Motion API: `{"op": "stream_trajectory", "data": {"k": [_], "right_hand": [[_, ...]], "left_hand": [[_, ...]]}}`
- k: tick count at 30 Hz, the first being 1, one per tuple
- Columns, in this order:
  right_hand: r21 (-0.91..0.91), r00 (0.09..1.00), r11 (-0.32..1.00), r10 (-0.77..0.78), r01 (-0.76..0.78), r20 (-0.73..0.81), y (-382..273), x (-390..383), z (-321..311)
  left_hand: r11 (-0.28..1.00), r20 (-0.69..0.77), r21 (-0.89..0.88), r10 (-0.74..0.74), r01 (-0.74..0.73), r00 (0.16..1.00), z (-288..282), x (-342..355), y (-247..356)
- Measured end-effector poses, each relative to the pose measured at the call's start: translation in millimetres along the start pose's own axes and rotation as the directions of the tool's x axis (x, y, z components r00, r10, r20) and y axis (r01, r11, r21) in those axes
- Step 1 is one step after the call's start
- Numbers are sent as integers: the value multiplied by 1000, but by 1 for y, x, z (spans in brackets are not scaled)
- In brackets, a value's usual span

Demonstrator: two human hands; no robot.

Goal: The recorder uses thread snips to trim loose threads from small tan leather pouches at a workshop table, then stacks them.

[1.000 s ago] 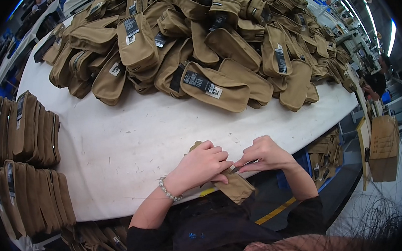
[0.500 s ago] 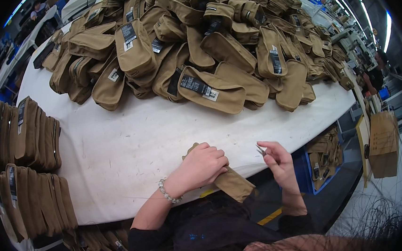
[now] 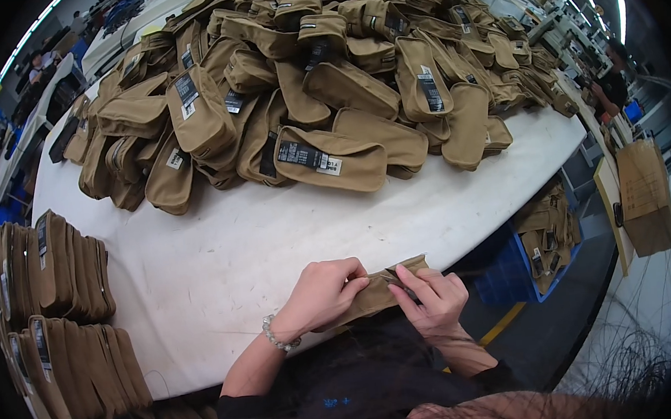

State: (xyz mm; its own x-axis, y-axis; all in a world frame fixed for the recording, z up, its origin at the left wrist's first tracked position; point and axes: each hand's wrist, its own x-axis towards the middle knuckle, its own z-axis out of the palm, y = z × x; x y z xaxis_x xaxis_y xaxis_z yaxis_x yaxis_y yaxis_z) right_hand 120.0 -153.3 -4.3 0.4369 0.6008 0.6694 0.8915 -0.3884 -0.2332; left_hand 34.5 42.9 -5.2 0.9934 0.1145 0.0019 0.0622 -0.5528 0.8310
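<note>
A tan fabric pouch (image 3: 374,295) is held low over the table's near edge, one end toward the right. My left hand (image 3: 322,289), with a beaded bracelet at its wrist, pinches the pouch near its middle between thumb and fingers. At the pouch's right end, my right hand (image 3: 432,296) has its fingers closed around small metal thread snips (image 3: 394,274), mostly hidden by the fingers. Their tip lies against the fabric. A similar pouch with a black label (image 3: 331,158) lies at the front of the large heap beyond my hands.
The heap of tan pouches (image 3: 349,86) covers the far part of the white table (image 3: 221,258). Neat rows of pouches (image 3: 83,363) stand at the left. Beyond the right edge are a blue bin (image 3: 506,268) with more pouches and a cardboard box (image 3: 644,193).
My right hand has come left and down with the snips onto the pouch. The pouch's right end has swung up, and my left hand now pinches it with the thumb showing. The view has shifted.
</note>
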Motion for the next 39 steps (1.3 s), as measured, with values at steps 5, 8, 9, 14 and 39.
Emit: {"op": "stream_trajectory", "data": {"k": [5,8,9,14,39], "right_hand": [[-63,999,998,-22,23,26,10,-8,11],[71,996,997,5,1,-87,1,-19,1],[226,988,973,74,-43,-132,-4,-28,2],[499,963,831,270,-245,21,-17,-43,7],[467,971,851,213,-240,110,-3,-40,4]], "left_hand": [[994,151,100,35,-51,988,-4,5,0],[963,86,159,205,-217,975,-2,4,1],[951,34,161,261,-263,965,-2,5,2],[968,217,104,203,-229,955,-3,15,1],[468,520,-755,-1,460,854,30,-15,-27]]}}
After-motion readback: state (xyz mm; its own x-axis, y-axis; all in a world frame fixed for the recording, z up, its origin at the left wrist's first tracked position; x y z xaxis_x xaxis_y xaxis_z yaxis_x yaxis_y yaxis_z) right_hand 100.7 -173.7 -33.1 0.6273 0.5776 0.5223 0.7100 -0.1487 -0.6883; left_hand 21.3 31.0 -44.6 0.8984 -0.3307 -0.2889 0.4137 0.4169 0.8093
